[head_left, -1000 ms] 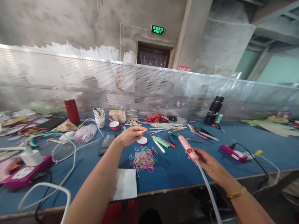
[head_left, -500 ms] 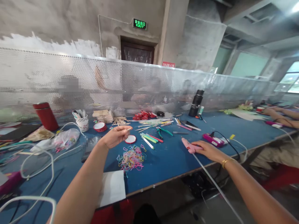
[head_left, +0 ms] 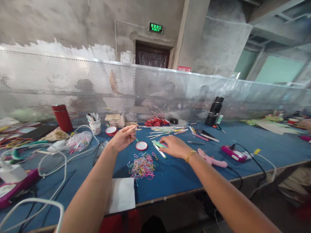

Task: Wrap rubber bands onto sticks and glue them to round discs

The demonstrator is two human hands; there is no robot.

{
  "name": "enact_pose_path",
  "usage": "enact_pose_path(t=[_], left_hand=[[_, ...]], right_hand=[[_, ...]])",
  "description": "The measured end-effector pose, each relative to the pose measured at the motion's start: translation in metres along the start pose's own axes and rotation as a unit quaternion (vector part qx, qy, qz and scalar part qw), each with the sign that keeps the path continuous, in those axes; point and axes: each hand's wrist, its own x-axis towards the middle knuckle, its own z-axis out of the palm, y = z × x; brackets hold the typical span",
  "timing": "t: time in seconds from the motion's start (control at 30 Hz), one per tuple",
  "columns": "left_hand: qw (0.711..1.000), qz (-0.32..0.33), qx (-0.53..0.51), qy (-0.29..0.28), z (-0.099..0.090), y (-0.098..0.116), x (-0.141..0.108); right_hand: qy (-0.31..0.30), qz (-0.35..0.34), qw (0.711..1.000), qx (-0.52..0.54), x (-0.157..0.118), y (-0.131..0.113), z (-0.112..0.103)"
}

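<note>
My left hand is raised over the table, thumb and fingers pinching a small pale stick. A short green tip shows just below those fingers; I cannot tell whether they touch it. My right hand reaches over the felt-tip markers, its fingers closed around the end of a green marker. A white marker with a green end lies beside it. Between the hands rests a small round red-rimmed white disc. The pink glue gun lies on the table by my right wrist.
A pile of colourful small loops and a white paper sheet lie near the front edge. Behind stand a red flask, a pen cup and a black flask. White cables loop at left; a purple power strip sits at right.
My right hand has let go of the glue gun, leaving it on the table, and moved left to the markers. My left hand still pinches the pale stick. The view has turned slightly left.
</note>
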Motion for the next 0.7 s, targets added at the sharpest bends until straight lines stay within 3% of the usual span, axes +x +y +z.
enact_pose_path(t=[0.1, 0.2, 0.3, 0.43, 0.53, 0.63, 0.7], left_hand=[[1.0, 0.018, -0.017, 0.007, -0.001, 0.004, -0.001], [0.999, 0.032, -0.03, 0.013, 0.0, 0.007, -0.003], [0.999, 0.028, -0.036, 0.008, 0.0, 0.007, -0.004], [0.999, 0.022, -0.033, -0.005, -0.001, 0.007, -0.005], [0.999, 0.02, -0.029, -0.006, -0.003, 0.006, -0.005], [0.999, 0.02, -0.026, -0.001, -0.004, 0.006, -0.005], [1.0, 0.02, -0.021, 0.004, -0.003, 0.007, -0.006]], right_hand=[[-0.014, 0.045, 0.999, 0.01, 0.043, -0.038, 0.02], [-0.036, 0.1, 0.994, -0.01, 0.069, -0.062, 0.044], [-0.03, 0.138, 0.99, -0.022, 0.078, -0.075, 0.067], [0.015, 0.129, 0.991, -0.035, 0.079, -0.08, 0.088], [0.038, 0.125, 0.991, -0.027, 0.08, -0.076, 0.09], [0.071, 0.151, 0.986, 0.018, 0.077, -0.068, 0.075], [0.158, 0.162, 0.972, 0.066, 0.07, -0.063, 0.059]])
